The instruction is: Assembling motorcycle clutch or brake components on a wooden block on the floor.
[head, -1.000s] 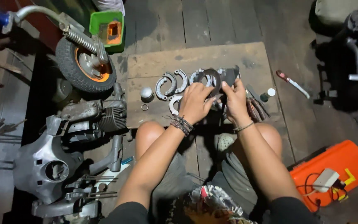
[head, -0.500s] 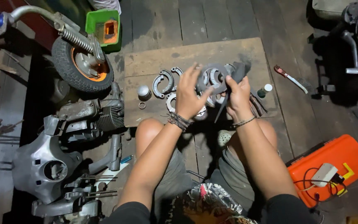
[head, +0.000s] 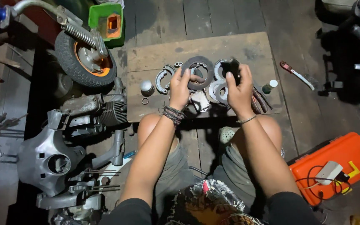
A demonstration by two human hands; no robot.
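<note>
My left hand (head: 181,87) holds up a dark flat clutch ring (head: 198,71) above a wooden board (head: 163,52). My right hand (head: 239,86) grips a small dark part (head: 231,67) just right of the ring. Beneath both hands lie more metal rings (head: 218,89) and curved brake shoes (head: 162,78) on the board. A small metal cap (head: 146,87) and a thin washer (head: 145,100) sit left of my left hand.
A small wheel with an orange hub (head: 86,60) and a spring fork stand at the upper left, by a green box (head: 106,17). An engine block (head: 92,112) and grey body shell (head: 46,156) lie left. An orange case (head: 338,166) sits right; a screwdriver (head: 296,74) and small bottle (head: 269,86) lie nearby.
Both hands have risen off the board. The left hand has lifted the dark ring clear of the pile, and the right hand has brought its dark part up beside it.
</note>
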